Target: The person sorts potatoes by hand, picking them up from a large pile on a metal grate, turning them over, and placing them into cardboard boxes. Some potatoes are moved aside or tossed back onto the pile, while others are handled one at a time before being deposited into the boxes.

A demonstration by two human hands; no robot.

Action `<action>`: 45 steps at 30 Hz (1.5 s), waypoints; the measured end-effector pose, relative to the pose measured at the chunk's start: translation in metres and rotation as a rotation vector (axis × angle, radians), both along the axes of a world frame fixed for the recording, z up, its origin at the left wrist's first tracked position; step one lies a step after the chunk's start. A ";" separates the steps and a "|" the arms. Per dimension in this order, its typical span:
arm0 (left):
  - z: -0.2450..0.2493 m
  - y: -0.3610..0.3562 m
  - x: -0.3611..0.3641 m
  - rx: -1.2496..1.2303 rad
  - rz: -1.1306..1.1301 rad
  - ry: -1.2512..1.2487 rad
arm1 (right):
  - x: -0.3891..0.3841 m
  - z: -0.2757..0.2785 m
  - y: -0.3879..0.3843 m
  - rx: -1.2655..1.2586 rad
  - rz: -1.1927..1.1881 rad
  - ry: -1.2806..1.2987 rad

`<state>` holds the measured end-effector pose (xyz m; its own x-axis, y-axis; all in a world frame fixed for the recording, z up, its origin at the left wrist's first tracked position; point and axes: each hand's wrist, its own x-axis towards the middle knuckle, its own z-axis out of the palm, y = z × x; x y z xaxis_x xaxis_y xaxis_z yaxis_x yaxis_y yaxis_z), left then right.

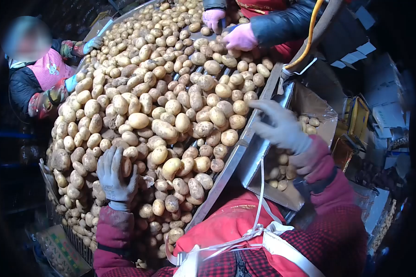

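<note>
A wide sorting table is heaped with potatoes (164, 129), pale brown and partly caked with soil. My left hand (113, 177), in a grey glove, rests on the heap at the near left. Its fingers and thumb curl round a potato (125, 166), partly hidden by the hand. To the right, my right hand (282, 127), gloved too, hovers over the table's metal edge (226, 173) with its fingers spread and nothing in them. Just below it, a metal chute (259, 154) leads down to a cardboard box (316, 111) holding more potatoes.
Across the heap, a person in pink gloves (242, 37) handles potatoes. Another person in blue gloves (93, 45) stands at the far left side. An orange hose (309, 34) hangs at the upper right. A printed carton (62, 251) sits low at the left.
</note>
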<state>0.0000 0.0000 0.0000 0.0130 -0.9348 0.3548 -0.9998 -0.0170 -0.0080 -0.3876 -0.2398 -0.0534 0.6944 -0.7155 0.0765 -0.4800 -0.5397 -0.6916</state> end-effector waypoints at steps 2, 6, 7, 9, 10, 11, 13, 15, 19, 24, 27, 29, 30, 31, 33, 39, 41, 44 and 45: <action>0.005 0.000 0.004 0.008 0.001 -0.027 | 0.028 -0.010 0.003 -0.083 0.066 -0.052; -0.001 0.002 -0.002 -0.011 0.006 0.025 | 0.079 -0.046 -0.026 -0.386 0.291 0.137; 0.001 0.001 0.001 -0.017 0.019 0.017 | 0.092 -0.041 -0.039 -0.419 0.330 0.159; 0.002 0.002 0.000 -0.015 0.024 0.016 | 0.105 -0.062 -0.073 -0.746 0.263 0.053; 0.003 0.002 -0.003 -0.010 0.039 0.062 | 0.111 -0.060 -0.087 -0.618 0.253 0.088; 0.002 0.003 -0.004 -0.019 0.048 0.064 | 0.118 -0.049 -0.103 -0.505 0.239 0.120; 0.001 0.003 -0.002 -0.026 0.029 0.050 | 0.129 -0.040 -0.133 -0.355 0.058 0.225; 0.002 0.003 0.000 -0.004 0.030 0.065 | 0.113 -0.059 -0.156 -0.455 -0.157 0.111; 0.001 0.005 -0.001 -0.002 0.050 0.070 | 0.076 -0.014 -0.114 -0.297 -0.079 0.243; 0.000 0.003 -0.002 -0.004 0.061 0.077 | 0.087 -0.025 -0.066 -0.221 0.200 0.462; 0.002 0.005 -0.002 -0.002 0.054 0.064 | 0.105 -0.028 -0.067 -0.284 0.216 0.559; 0.005 0.003 -0.004 0.000 0.061 0.068 | 0.108 -0.016 -0.074 -0.154 0.228 0.684; 0.006 0.002 -0.006 -0.043 0.039 0.076 | 0.110 -0.017 -0.075 -0.143 0.216 0.716; 0.003 0.003 -0.004 -0.036 0.041 0.083 | 0.111 -0.017 -0.074 -0.145 0.200 0.743; 0.002 0.005 -0.003 -0.033 0.061 0.079 | 0.116 -0.005 -0.065 -0.156 0.207 0.789; 0.007 0.005 -0.004 -0.005 0.096 0.098 | 0.101 -0.001 -0.045 -0.093 0.295 0.354; 0.007 0.005 -0.006 -0.001 0.095 0.101 | 0.115 -0.004 -0.044 -0.053 0.312 0.418; 0.009 0.005 -0.006 -0.003 0.090 0.096 | 0.131 0.007 -0.042 -0.109 0.381 0.734; 0.009 0.004 -0.007 -0.020 0.085 0.091 | 0.129 0.005 -0.040 -0.109 0.379 0.735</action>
<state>-0.0065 0.0040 0.0088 0.1246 -0.9216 0.3676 -0.9914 -0.1005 0.0840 -0.2587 -0.2796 -0.0480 0.7867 -0.4384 -0.4346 -0.5611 -0.8014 -0.2073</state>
